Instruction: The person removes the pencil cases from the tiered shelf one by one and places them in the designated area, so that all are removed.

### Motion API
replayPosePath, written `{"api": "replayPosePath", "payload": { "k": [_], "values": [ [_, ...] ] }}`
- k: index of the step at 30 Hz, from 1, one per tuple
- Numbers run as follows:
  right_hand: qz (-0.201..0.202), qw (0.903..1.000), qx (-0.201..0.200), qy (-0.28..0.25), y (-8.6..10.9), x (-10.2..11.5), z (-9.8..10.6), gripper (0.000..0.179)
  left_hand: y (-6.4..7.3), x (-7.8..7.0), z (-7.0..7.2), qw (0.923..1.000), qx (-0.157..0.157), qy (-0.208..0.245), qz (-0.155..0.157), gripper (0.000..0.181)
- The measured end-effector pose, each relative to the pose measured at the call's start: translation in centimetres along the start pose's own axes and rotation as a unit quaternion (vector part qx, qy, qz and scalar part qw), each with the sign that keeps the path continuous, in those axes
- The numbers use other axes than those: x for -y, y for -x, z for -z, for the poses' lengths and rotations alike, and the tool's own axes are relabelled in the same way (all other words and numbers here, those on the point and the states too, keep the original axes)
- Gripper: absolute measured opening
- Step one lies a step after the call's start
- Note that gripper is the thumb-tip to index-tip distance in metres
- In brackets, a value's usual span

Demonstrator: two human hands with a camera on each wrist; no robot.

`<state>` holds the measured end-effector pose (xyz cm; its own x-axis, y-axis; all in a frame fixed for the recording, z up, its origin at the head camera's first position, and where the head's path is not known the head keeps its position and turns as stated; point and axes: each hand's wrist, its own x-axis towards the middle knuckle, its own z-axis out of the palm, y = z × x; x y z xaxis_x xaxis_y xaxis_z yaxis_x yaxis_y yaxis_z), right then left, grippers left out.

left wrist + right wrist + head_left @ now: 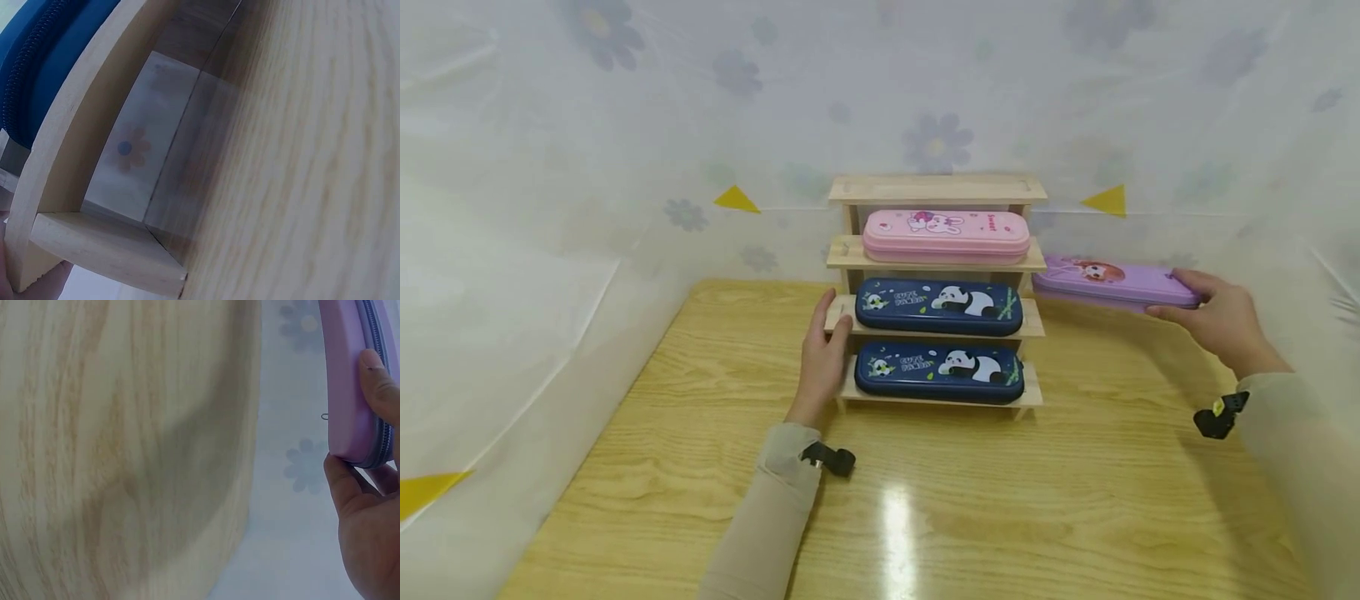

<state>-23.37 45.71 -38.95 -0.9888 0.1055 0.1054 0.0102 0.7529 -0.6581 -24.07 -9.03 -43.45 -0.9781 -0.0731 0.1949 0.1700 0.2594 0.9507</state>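
Pale sleeves [1300, 450] lie nearest; past the right one, the right hand [1228, 323] holds the purple case [1116, 286] by one end. Gripped there alone, the long body probably wants a steady wrist to stop it dipping. From the grip the case reaches leftward, its free end just beside the right side of the wooden rack [936, 191]. The left hand [824, 358] holds the rack's left edge between thumb and fingers, which should help brace it.

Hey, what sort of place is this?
Probably a tabletop workspace, perhaps screened off: a wood-grain table, flower-patterned sheeting behind it, and a small wooden rack holding three zippered cases.
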Motion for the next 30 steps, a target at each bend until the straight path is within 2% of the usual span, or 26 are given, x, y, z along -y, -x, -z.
{"api": "replayPosePath", "payload": {
  "k": [9, 25, 30],
  "values": [
    [0.006, 0.9996, 0.026, 0.008, -0.1, -1.0, -1.1, 0.091, 0.0, 0.2, -0.1, 0.9999, 0.002, -0.007, -0.010, 0.054],
    [0.041, 0.9983, 0.015, 0.039, -0.6, -1.8, -2.4, 0.085, 0.1, 0.2, 0.0, 0.9998, -0.001, -0.010, -0.018, 0.056],
    [0.033, 0.9986, 0.022, 0.034, -0.5, -2.2, -2.5, 0.084, 0.0, 0.1, 0.0, 0.9998, 0.001, -0.011, -0.014, 0.057]
  ]
}}
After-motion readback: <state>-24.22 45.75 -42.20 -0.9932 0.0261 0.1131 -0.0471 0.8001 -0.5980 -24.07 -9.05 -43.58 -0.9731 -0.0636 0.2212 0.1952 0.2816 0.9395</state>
